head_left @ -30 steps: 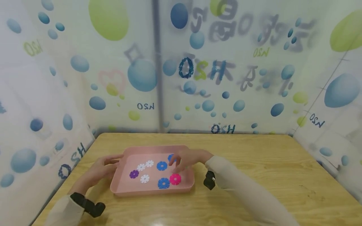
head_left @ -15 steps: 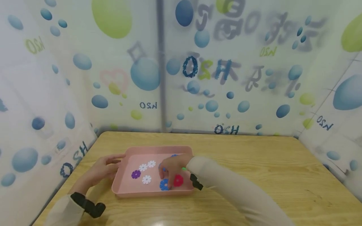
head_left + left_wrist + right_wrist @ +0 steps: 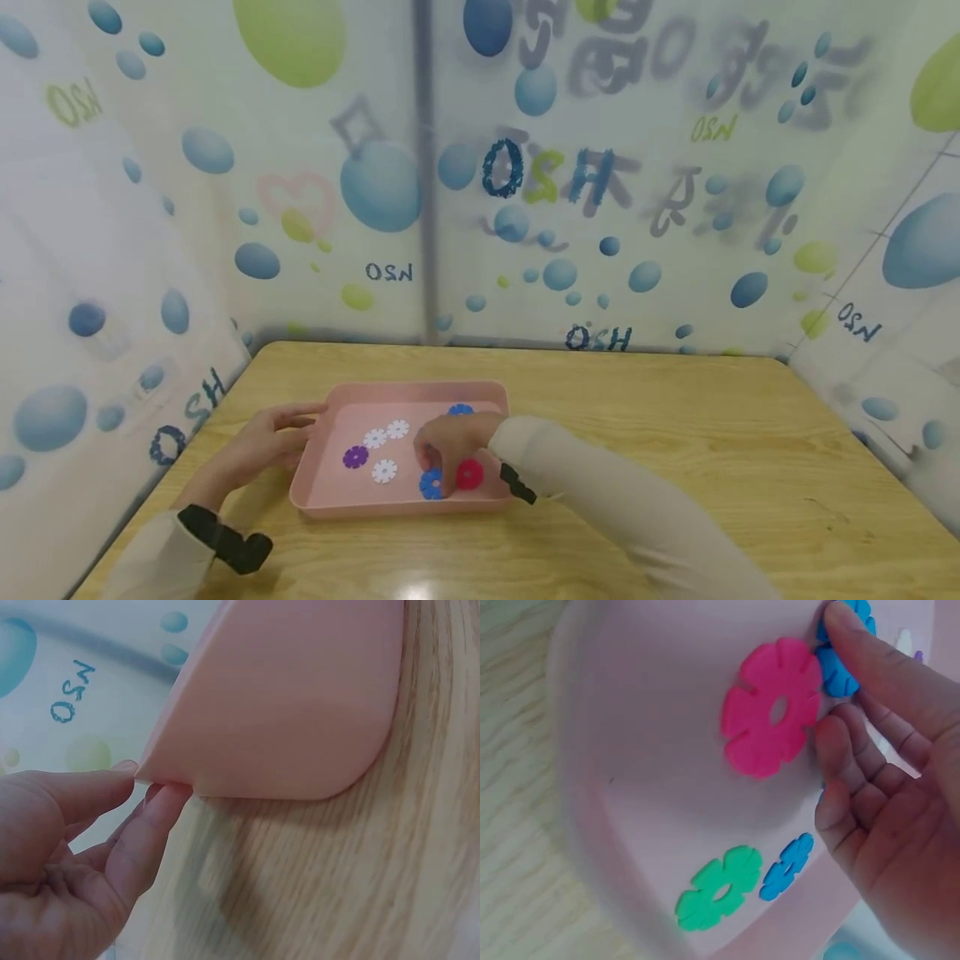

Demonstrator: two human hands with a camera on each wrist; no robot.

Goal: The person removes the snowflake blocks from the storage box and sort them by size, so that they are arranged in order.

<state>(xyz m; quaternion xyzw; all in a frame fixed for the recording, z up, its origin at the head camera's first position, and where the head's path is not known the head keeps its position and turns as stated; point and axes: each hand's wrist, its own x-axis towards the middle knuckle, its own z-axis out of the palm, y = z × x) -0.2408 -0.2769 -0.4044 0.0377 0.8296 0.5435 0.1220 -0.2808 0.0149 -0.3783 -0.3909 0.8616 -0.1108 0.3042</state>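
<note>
A pink tray (image 3: 405,510) holds several flower-shaped, notched plastic discs. With thumb and fingers, my left hand (image 3: 258,450) pinches the tray's left rim, seen close in the left wrist view. Inside the tray, my right hand (image 3: 457,442) reaches down to a blue disc (image 3: 431,483) near the front wall. The right wrist view shows the thumb lying on that blue disc (image 3: 838,671) and the fingers curled at its edge; the index fingertip is hidden. Right beside it lies a pink disc (image 3: 757,735).
Several white discs (image 3: 385,472) and a purple disc (image 3: 356,457) lie in the tray's left half. A green disc (image 3: 739,866) and another blue disc (image 3: 784,874) lie near its far right corner. The wooden table (image 3: 675,467) meets patterned curtains (image 3: 637,208) behind.
My right hand has moved from the tray's right rear toward the front and slightly left, lowering its thumb and fingers onto the front blue disc. My left hand keeps its hold on the rim.
</note>
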